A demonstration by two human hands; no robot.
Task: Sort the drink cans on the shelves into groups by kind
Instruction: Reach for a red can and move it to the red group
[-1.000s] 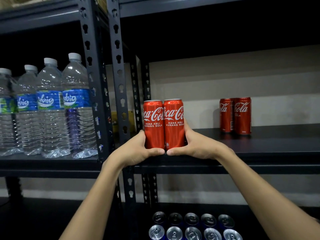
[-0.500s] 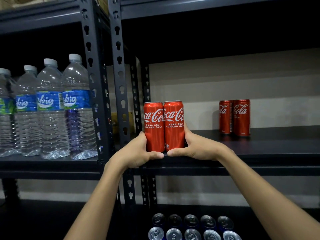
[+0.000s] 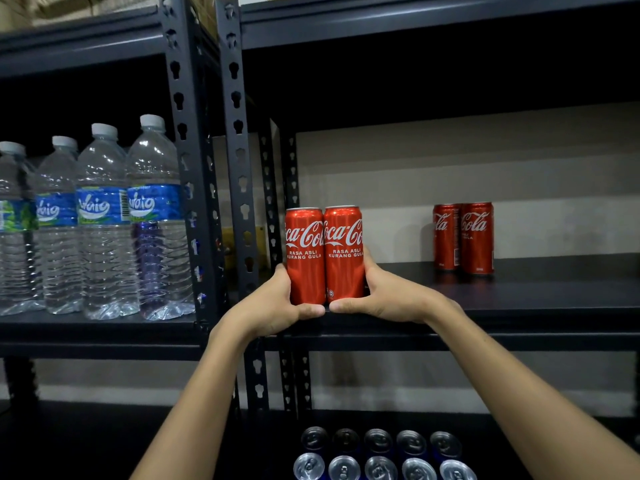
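Two red Coca-Cola cans stand upright side by side at the front left of the black middle shelf [image 3: 519, 299]. My left hand [image 3: 273, 306] grips the left can [image 3: 304, 251] low down, thumb across its base. My right hand [image 3: 388, 296] grips the right can [image 3: 343, 247] the same way. The two cans touch each other. Two more red Coca-Cola cans [image 3: 464, 237] stand together farther back on the right of the same shelf. Whether the held cans rest on the shelf cannot be told.
Several water bottles [image 3: 104, 220] with blue labels stand on the left shelf unit. Dark perforated uprights [image 3: 239, 168] separate the two units. Below, several blue cans with silver tops [image 3: 381, 455] stand in rows on the lower shelf. An upper shelf [image 3: 415, 26] overhangs.
The pair of held cans and both hands have stayed nearly in place, drifting slightly lower in view; the grip is unchanged.
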